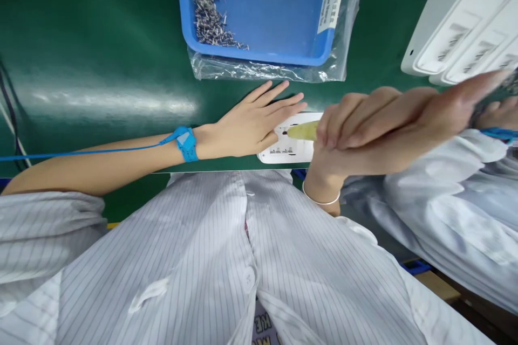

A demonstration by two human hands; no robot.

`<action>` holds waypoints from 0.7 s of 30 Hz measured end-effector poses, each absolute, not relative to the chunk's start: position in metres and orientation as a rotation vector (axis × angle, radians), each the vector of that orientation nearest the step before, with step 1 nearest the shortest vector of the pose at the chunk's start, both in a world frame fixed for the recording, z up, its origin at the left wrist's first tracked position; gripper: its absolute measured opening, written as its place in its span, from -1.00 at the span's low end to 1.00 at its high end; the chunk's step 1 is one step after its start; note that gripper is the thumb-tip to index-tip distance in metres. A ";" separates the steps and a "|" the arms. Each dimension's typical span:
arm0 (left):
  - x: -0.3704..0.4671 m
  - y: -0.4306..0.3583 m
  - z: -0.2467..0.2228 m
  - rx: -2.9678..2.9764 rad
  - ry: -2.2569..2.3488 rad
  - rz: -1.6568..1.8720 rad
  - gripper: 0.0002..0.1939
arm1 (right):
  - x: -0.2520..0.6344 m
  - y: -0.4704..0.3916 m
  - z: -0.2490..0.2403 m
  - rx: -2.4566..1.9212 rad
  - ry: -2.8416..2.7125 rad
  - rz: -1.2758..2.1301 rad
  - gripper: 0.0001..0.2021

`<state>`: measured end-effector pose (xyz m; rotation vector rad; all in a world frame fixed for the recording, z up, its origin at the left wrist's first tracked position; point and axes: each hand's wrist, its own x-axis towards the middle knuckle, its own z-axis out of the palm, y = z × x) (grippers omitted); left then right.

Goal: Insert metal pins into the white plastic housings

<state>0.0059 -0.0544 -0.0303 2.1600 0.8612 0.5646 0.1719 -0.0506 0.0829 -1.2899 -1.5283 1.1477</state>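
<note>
White device (288, 146) lies flat on the green mat (101, 54), just below the blue tray (283, 16) of screws (210, 11); left hand (249, 124) rests open-fingered on its left end; right hand (364, 129) is closed around a yellowish tool (303, 131), tip touching the device; white boxes (457, 32) sit right of the tray.

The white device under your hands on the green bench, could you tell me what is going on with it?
The left hand lies flat on the white device, pinning it to the green bench. The right hand holds a yellowish tool with its tip at the device's face. A blue tray of small screws sits just beyond. More white units stand at right, near a co-worker's sleeve.
</note>
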 end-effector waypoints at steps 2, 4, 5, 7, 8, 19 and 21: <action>0.007 -0.054 -0.033 2.191 0.883 0.548 -0.33 | 0.148 -0.040 0.064 -1.118 -1.268 0.859 -0.42; 0.009 -0.055 -0.034 2.190 0.902 0.551 -0.31 | 0.131 -0.035 0.054 -1.023 -1.138 0.765 -0.50; 0.009 -0.055 -0.034 2.182 0.910 0.559 -0.31 | 0.127 -0.035 0.052 -1.027 -1.165 0.803 -0.51; 0.010 -0.055 -0.033 2.156 0.925 0.575 -0.32 | 0.129 -0.036 0.053 -1.064 -1.220 0.861 -0.54; 0.010 -0.056 -0.033 2.141 0.931 0.581 -0.33 | 0.133 -0.038 0.054 -1.092 -1.245 0.868 -0.55; 0.011 -0.056 -0.030 2.036 0.915 0.618 -0.38 | 0.144 -0.039 0.049 -1.099 -1.386 0.768 -0.52; 0.009 -0.054 -0.028 2.070 0.901 0.524 -0.34 | 0.151 -0.041 0.044 -1.004 -1.501 0.876 -0.48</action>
